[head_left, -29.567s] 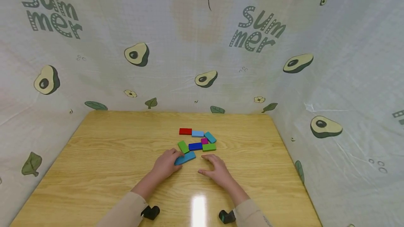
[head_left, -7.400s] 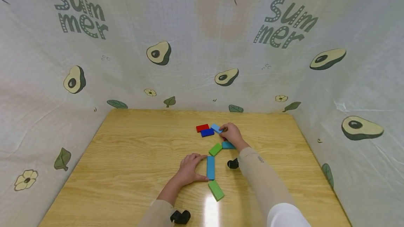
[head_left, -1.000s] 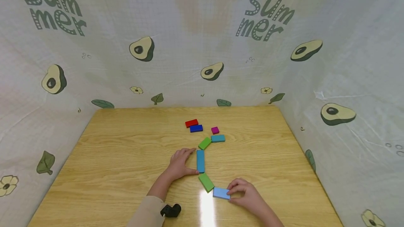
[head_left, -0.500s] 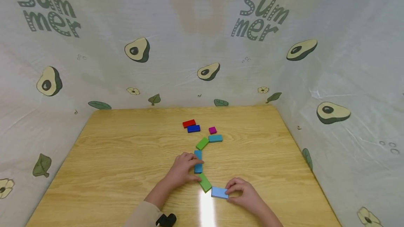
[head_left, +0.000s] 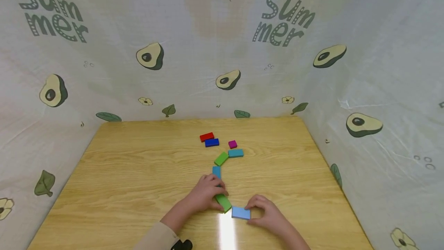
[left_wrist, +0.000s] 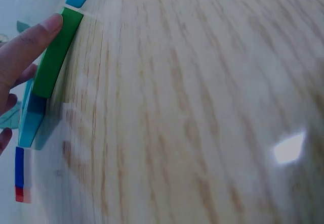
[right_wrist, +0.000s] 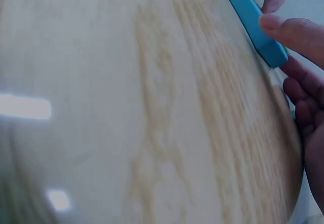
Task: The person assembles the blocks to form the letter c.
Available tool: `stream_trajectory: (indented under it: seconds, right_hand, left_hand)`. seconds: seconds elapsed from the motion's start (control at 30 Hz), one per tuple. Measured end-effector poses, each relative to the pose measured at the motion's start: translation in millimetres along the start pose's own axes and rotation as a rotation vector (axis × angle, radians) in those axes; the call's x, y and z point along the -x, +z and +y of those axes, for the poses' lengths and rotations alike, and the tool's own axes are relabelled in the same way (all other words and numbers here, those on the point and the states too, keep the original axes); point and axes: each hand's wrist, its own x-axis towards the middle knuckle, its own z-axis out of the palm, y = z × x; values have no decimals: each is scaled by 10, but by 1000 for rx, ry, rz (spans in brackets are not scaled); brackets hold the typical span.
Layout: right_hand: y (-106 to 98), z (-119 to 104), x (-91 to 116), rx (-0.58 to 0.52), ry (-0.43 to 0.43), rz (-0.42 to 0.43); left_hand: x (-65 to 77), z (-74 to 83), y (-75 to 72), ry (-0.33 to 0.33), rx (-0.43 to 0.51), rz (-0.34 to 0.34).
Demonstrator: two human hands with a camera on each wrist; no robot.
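My left hand (head_left: 205,193) grips the near green block (head_left: 224,204), with its thumb at the near end and its fingers bent over the far side. In the left wrist view that thumb presses along the green block (left_wrist: 56,57). Partly hidden behind the left fingers is a long blue block (head_left: 216,170). My right hand (head_left: 268,214) pinches the right end of a light blue block (head_left: 240,213) between thumb and fingers. The right wrist view shows the thumb against the light blue block (right_wrist: 254,21), whose other end lies close to the green one.
Farther back, another green block (head_left: 221,159) and a teal block (head_left: 236,153) continue the curved line. Beyond them lie a small magenta block (head_left: 232,144), a red block (head_left: 206,137) and a dark blue block (head_left: 212,142). A printed cloth (head_left: 187,84) surrounds the wooden table (head_left: 132,165).
The earlier cluster has become a curved row, with the light blue block brought to its near end. Within the last second my left hand has shifted from the long blue block onto the near green one.
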Motion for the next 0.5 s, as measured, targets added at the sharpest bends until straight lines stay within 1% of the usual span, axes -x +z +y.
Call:
stream_trajectory:
  seconds: [0.1,0.23,0.3,0.43,0.5]
  right_hand:
    - [26,-40,-29,26,5,-1]
    - [54,-95,-70,46,84,-36]
    - [58,-110,-84,63,110,-55]
    - [50,-116,-94,102,134,-73]
    - [46,-111,-97,102,141,-79]
  left_hand:
    - [2,21,-16,23,-11,0]
    - [0,18,-16,55,-31,21]
    - [1,14,-5,62,-33,29]
    - [7,17,10,60,-21,47]
    - [12,25,6,48,-11,40]
